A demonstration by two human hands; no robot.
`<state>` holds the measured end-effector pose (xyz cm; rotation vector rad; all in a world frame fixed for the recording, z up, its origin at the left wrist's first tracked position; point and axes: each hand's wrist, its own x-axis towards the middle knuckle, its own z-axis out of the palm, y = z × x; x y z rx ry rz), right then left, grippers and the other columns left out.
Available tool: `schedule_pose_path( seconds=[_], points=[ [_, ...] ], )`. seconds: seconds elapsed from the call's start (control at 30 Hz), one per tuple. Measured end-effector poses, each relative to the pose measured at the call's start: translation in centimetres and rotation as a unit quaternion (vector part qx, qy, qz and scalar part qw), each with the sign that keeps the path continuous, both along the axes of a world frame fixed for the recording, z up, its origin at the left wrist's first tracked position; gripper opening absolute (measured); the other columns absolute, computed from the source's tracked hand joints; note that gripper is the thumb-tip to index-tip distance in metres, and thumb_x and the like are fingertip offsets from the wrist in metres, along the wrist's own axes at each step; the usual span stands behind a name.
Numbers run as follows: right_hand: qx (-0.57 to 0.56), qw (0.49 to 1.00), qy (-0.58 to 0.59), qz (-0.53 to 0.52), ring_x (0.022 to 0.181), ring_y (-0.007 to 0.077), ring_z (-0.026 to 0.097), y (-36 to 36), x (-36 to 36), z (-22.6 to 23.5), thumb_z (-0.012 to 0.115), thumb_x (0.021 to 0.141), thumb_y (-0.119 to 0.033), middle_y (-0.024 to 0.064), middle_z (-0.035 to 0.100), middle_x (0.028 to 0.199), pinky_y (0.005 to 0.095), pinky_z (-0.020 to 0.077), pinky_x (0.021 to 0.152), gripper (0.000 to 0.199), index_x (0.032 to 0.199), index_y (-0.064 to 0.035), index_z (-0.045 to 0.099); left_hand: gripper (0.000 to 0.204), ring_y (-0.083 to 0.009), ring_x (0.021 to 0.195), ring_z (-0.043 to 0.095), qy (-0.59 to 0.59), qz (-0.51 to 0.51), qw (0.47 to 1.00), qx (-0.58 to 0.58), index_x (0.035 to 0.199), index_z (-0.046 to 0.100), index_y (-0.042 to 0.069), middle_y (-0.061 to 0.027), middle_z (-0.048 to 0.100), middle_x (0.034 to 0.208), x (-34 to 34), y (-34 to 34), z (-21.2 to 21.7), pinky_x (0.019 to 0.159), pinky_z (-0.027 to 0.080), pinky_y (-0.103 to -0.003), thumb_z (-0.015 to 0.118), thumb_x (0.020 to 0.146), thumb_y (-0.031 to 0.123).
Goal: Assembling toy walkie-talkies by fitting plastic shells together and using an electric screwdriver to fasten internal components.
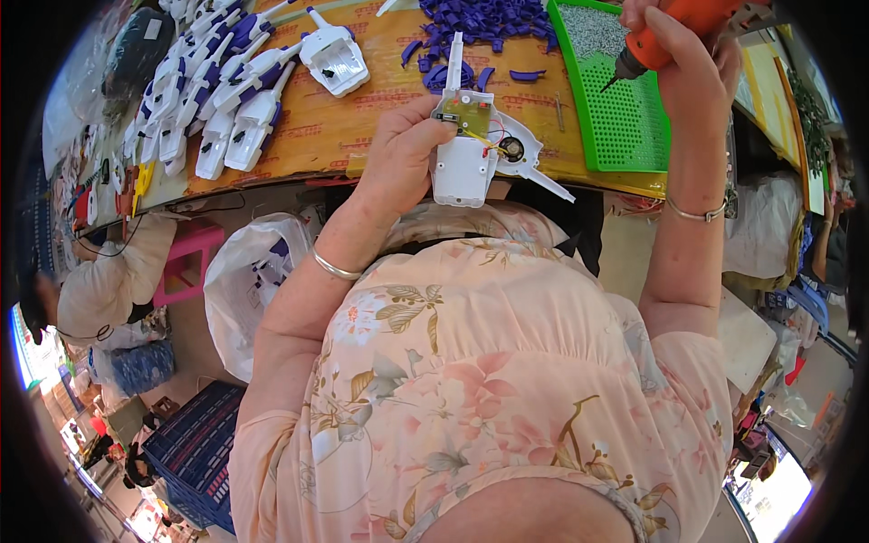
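Note:
My left hand (405, 152) is closed on a white plastic housing (460, 176) at the table's front edge, thumb near a green circuit board (468, 116) in it. Thin red and yellow wires run from the board to a round black speaker-like part (511, 148) in a second white shell half (534, 163). Up at the right, my right hand (695, 61) grips an orange power screwdriver (647, 50), its dark bit pointing down-left above a green perforated tray (590, 149). Small silvery pieces, seemingly screws, cover the tray's far part.
Many purple plastic parts (489, 25) are heaped at the back. Several white-and-purple housings (253, 127) lie at the left, with one open white shell (333, 59) beside them. A white bag (226, 290) stands below the table, near a pink stool (192, 258). Another person (113, 271) sits at far left.

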<state>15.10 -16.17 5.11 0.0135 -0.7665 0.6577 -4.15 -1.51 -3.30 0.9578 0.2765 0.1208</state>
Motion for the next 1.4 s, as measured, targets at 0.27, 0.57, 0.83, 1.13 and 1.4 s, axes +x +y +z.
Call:
schedule_pose_path(
  seconds=[0.27,0.57,0.83,1.13,1.4],
  points=[
    [-0.312,0.857,-0.204,-0.356,0.087,0.0113,0.054,-3.1,-2.6,1.3,0.061,0.079,0.004,0.0094,0.056,0.107,0.0216,0.0472,0.072,0.042,0.118,0.0052,0.046,0.034,-0.0149,0.079,0.064,0.010,-0.009,1.000,-0.024,0.111,0.055,-0.006,-0.0120,0.064,0.095,0.2,-0.2,0.4,0.071,0.052,-0.027,0.045,0.080,0.001],
    [-0.525,0.622,-0.344,-0.468,0.056,0.0105,0.053,-1.7,-10.5,-4.3,0.066,0.078,-0.005,0.0076,0.060,0.069,0.0249,0.0423,0.050,0.008,0.081,0.0011,0.061,0.031,-0.0085,0.078,0.059,-0.007,0.018,0.996,0.082,0.112,0.054,-0.004,-0.0056,0.063,0.093,-0.3,-0.8,2.2,0.068,0.048,-0.022,0.045,0.083,0.005],
    [-0.607,0.629,-0.323,-0.362,0.054,0.0061,0.047,-0.9,-10.5,-5.3,0.064,0.080,-0.007,0.0016,0.055,0.060,0.0223,0.0371,0.048,0.011,0.074,0.0013,0.059,0.026,-0.0046,0.073,0.052,-0.049,0.071,0.967,0.238,0.106,0.057,0.000,-0.0017,0.061,0.088,-0.3,-1.3,1.4,0.065,0.044,-0.021,0.045,0.084,0.006],
    [-0.601,0.695,-0.254,-0.303,0.055,0.0025,0.043,-0.5,-10.9,-6.0,0.059,0.077,-0.003,-0.0028,0.051,0.057,0.0213,0.0361,0.047,0.012,0.066,0.0001,0.055,0.035,-0.0154,0.088,0.062,-0.011,0.060,0.997,0.056,0.115,0.051,-0.006,-0.0111,0.063,0.101,-0.6,-1.0,1.6,0.078,0.050,-0.028,0.043,0.082,0.002],
    [-0.616,0.704,-0.248,-0.253,0.058,0.0025,0.043,-0.4,-10.2,-5.9,0.060,0.076,-0.006,-0.0037,0.051,0.061,0.0194,0.0359,0.051,0.010,0.070,-0.0004,0.055,0.030,-0.0098,0.074,0.061,-0.016,0.095,0.995,0.031,0.109,0.055,-0.004,-0.0075,0.063,0.091,-0.3,-1.0,1.6,0.065,0.051,-0.024,0.044,0.082,0.003]
  ],
)
